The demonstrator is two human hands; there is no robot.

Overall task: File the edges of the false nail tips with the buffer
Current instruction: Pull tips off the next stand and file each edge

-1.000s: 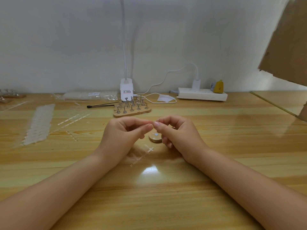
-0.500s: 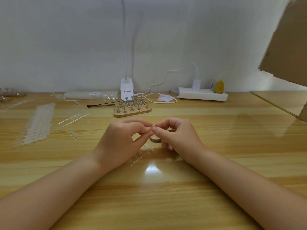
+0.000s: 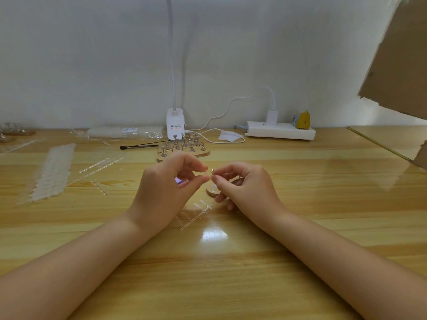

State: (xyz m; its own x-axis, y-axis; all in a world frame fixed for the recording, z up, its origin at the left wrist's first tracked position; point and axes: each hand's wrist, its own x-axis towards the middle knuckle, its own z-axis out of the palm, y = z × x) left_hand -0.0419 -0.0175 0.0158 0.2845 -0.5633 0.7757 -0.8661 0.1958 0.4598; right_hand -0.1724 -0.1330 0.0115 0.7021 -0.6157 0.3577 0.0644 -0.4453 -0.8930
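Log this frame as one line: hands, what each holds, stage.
left hand: pinching clear nail tip | right hand: pinching small metal-topped piece | stage: both raised above table, pieces almost touching | buffer: not identifiable

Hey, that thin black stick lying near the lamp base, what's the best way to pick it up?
Judging by its pose, pinch the black stick from above at mid-shaft, fingers closing across its thin width. It lies flat on the table, running left to right, with bare wood in front. Its right end sits close to the wooden stand of metal holders, so stay left of that.
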